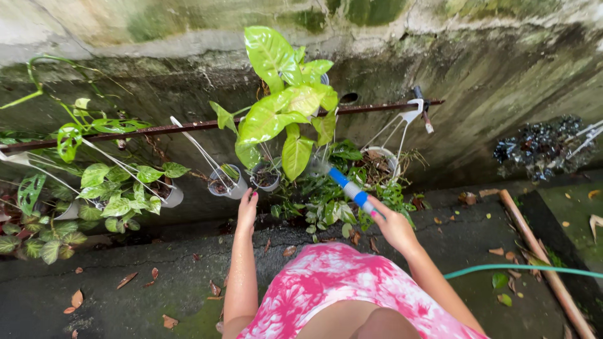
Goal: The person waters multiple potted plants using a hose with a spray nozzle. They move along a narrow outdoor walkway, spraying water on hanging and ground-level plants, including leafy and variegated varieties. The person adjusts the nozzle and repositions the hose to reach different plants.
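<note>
Your right hand (pixel 391 224) grips the nozzle (pixel 349 187), aimed at the hanging pots (pixel 266 176); your left hand (pixel 247 209) is open near them. A strong jet may wash out soil or swing them.

Right hand (pixel 392 227) aims hose nozzle (pixel 348 187) at hanging pots (pixel 227 186).

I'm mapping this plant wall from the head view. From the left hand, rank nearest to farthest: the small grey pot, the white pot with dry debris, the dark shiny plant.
1. Small grey pot, just above the left hand.
2. White pot with dry debris, further right, behind the blue-and-white nozzle.
3. Dark shiny plant, far right by the wall.
</note>
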